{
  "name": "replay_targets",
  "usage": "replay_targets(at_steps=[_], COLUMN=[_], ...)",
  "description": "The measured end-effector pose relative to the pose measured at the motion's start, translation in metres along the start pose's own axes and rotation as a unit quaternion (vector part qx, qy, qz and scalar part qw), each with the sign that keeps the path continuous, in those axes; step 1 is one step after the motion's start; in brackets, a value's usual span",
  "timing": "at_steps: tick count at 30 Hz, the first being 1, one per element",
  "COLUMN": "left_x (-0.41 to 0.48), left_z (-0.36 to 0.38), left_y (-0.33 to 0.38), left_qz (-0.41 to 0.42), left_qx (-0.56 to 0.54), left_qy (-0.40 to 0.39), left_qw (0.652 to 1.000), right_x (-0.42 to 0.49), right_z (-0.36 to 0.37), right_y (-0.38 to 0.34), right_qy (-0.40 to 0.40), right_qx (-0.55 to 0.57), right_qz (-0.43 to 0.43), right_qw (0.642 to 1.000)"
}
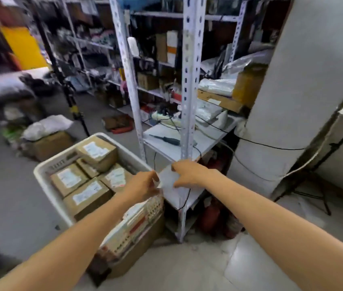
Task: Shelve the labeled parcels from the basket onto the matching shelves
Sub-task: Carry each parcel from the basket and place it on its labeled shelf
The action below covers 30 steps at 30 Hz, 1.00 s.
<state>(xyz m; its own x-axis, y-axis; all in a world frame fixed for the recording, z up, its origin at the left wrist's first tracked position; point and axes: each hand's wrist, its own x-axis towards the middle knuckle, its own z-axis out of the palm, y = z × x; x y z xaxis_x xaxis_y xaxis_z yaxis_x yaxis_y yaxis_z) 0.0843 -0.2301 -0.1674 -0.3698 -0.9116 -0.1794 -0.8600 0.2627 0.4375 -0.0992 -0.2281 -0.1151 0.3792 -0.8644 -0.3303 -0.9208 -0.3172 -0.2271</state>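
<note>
White metal rack (187,80) straight ahead, its low shelf (179,198) just beside the basket (46,185) packed with brown boxes (86,196). Open floor (8,206) off to the left. A small white parcel (167,178) hangs over that shelf's front edge, with the fingers of the left hand (143,185) and right hand (189,173) pinching opposite sides.

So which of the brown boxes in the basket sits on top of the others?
The far-end box in the basket: it rests on its neighbours, while the rest lie lower, side by side.
</note>
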Motion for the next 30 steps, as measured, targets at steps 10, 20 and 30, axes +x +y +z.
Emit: replay_targets(at_steps=[10, 20, 30], left_x=[-0.036, -0.017, 0.071], left_z=[-0.025, -0.028, -0.069], left_y=[-0.135, -0.22, -0.315], left_qz=[-0.133, -0.201, -0.301], left_qx=[-0.041, -0.089, -0.115], left_qy=[0.019, 0.016, 0.04], left_qw=[0.99, 0.975, 0.946], right_x=[0.089, 0.191, 0.366], right_z=[0.022, 0.027, 0.01], right_y=[-0.113, -0.131, -0.128], right_qy=[-0.008, -0.053, -0.099], right_qx=[-0.013, -0.03, -0.037], right_qz=[-0.058, -0.078, -0.128], right_qw=[0.998, 0.995, 0.986])
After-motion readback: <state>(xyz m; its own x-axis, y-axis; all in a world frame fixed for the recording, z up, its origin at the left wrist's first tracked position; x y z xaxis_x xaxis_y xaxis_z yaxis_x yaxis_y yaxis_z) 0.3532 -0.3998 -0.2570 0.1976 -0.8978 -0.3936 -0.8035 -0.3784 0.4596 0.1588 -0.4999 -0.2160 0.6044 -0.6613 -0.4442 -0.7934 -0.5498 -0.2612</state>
